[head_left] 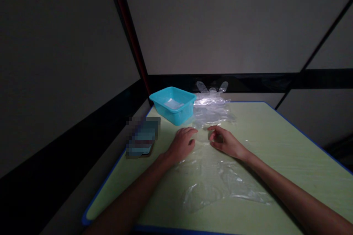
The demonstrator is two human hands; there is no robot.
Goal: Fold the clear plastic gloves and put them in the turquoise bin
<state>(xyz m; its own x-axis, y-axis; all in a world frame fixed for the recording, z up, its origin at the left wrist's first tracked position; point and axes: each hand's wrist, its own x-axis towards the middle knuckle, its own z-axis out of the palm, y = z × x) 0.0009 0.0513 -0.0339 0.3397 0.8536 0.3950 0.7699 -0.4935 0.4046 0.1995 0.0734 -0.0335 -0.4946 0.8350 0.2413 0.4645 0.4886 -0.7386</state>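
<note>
A thin clear plastic sheet (pixel 220 183), which looks like a disposable glove, lies spread and wrinkled on the table in front of me. My left hand (pixel 183 141) hovers at or rests on its far left part, palm down, fingers loosely bent and thumb apart. Across from it, my right hand (pixel 223 141) has its index finger stretched toward the left and the other fingers curved, with a gap to the thumb. I see nothing held in either hand. Just beyond them sits a pile of clear plastic gloves (pixel 211 108), with finger shapes sticking up at the back.
A turquoise plastic basket (pixel 179 117) stands behind my left hand, with something whitish inside. A phone-like object (pixel 143 139), partly pixelated, lies at the table's left edge. The pale green table (pixel 275 128) has a blue rim, with walls at the left and back.
</note>
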